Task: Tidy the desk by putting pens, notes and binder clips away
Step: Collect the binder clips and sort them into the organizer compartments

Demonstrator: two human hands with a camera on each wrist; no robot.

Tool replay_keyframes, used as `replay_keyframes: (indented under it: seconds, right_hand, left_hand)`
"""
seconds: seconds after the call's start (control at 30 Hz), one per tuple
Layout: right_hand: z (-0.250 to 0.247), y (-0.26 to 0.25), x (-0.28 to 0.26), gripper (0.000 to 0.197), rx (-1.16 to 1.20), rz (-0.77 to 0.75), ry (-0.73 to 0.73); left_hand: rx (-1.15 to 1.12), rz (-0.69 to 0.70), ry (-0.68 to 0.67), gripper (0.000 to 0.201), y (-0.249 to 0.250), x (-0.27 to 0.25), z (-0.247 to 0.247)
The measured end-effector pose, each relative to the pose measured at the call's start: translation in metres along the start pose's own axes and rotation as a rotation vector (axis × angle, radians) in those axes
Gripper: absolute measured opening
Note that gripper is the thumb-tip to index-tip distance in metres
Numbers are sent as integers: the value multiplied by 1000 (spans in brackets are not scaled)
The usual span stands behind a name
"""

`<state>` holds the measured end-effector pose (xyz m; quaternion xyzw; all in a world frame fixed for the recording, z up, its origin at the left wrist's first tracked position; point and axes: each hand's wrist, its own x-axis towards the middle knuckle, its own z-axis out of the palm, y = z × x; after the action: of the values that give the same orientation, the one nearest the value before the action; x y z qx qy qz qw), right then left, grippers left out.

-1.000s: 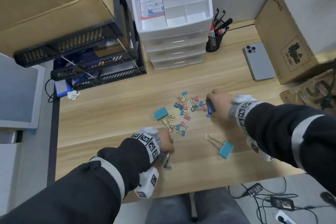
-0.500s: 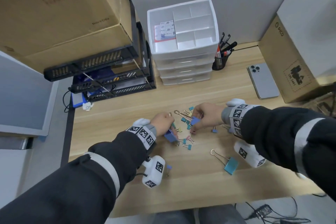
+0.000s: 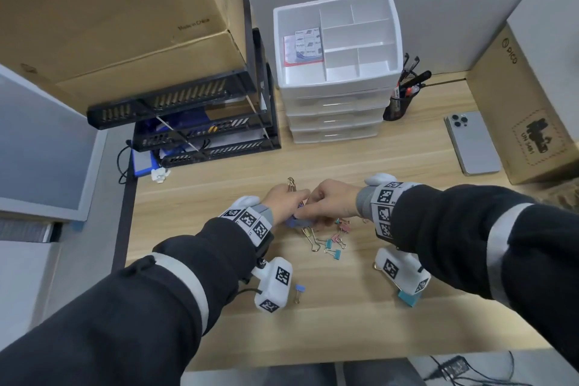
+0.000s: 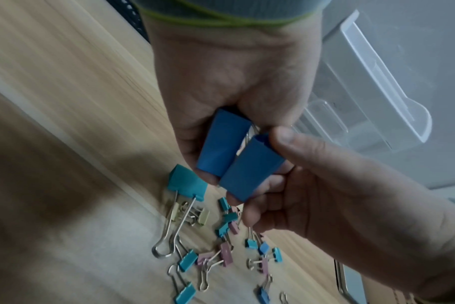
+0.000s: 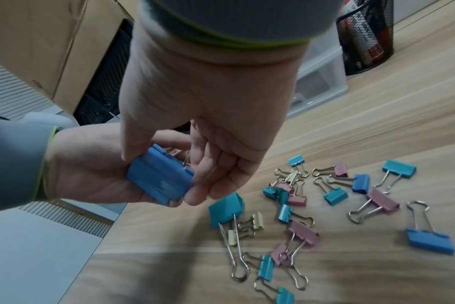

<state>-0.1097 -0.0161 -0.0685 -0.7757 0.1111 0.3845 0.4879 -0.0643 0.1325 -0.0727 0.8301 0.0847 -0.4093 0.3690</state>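
My two hands meet above the middle of the wooden desk [image 3: 407,166]. My left hand [image 3: 283,202] grips a dark blue binder clip [image 4: 222,144], whose wire handles [image 3: 291,183] stick up past the fingers. My right hand [image 3: 329,202] pinches a second dark blue binder clip [image 4: 251,175] between thumb and fingers, right against the first. In the right wrist view the two clips [image 5: 159,179] lie side by side over the left palm. Below the hands, several small teal, pink and yellow binder clips [image 3: 329,241] lie loose on the desk, along with a large teal clip [image 5: 225,209].
A white drawer unit [image 3: 338,97] stands at the back, with a note pad [image 3: 304,47] in its top tray. A black mesh pen cup [image 3: 399,106], a phone [image 3: 473,142] and a cardboard box [image 3: 526,122] are to the right. A black tray rack [image 3: 200,131] stands at the left.
Both hands have come together from either side of the clip pile. The right hand has carried its blue clip over to the clip held in the left hand.
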Motion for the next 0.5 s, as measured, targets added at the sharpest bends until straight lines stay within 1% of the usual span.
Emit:
replay_keyframes:
  seconds: [0.03, 0.07, 0.1, 0.13, 0.17, 0.23, 0.3, 0.4, 0.5]
  right_hand:
    - [2, -2, 2, 43, 21, -4, -10]
    - [4, -4, 4, 48, 60, -4, -20]
    - [5, -4, 7, 49, 105, 5, -24]
    - [5, -4, 10, 47, 116, 15, -14]
    - [6, -3, 14, 40, 74, 15, 15]
    - [5, 4, 20, 24, -171, 17, 120]
    - [11, 11, 26, 17, -406, 45, 186]
    - [29, 19, 32, 21, -561, 105, 176]
    - [47, 25, 41, 27, -648, 129, 167]
  left_hand:
    - [17, 14, 5, 27, -2, 1, -5]
    - [27, 22, 20, 21, -4, 2, -9]
    - [27, 40, 32, 21, -6, 2, -14]
    - [24, 42, 33, 23, -9, 3, -19]
    - [18, 44, 22, 26, -13, 4, -24]
    - [-2, 45, -22, 34, -21, 4, -31]
    - [-37, 43, -31, 38, -30, 4, -35]
    - [-116, -5, -15, 36, -44, 3, -40]
    - [-83, -57, 2, 39, -60, 6, -44]
